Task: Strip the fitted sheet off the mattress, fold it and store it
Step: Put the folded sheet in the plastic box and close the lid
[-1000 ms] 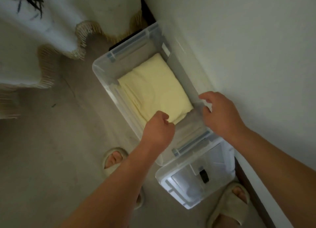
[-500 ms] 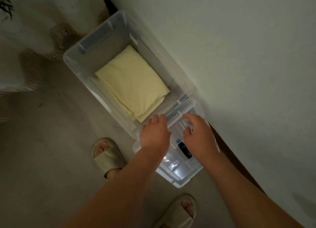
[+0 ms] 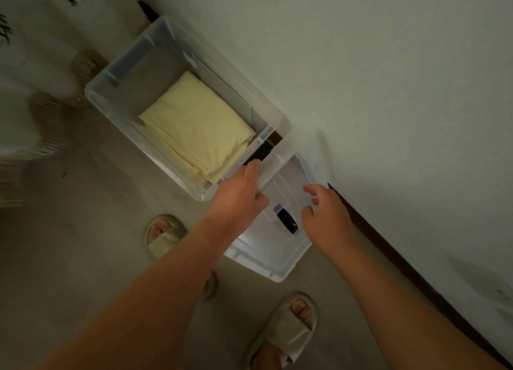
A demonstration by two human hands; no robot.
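Note:
The folded pale yellow fitted sheet (image 3: 197, 128) lies flat inside a clear plastic storage bin (image 3: 116, 111) on the floor against the wall. The bin's clear lid (image 3: 274, 247), with a dark latch in its middle, lies on the floor just beside the bin's near end. My left hand (image 3: 238, 194) grips the lid's left edge near the bin, fingers stretched along it and thumb on top. My right hand (image 3: 327, 219) is over the lid's right side, fingers loosely curled and spread at its edge.
A pale wall (image 3: 361, 78) with a dark skirting board (image 3: 402, 267) runs along the right, close to the bin and lid. White fringed bedding (image 3: 41, 97) hangs at the upper left. My feet in pale slippers (image 3: 286, 330) stand on the grey floor below the lid.
Both hands have left the bin's near end and come down onto the lid beside it. The view has swung, so the bin now sits further up and left.

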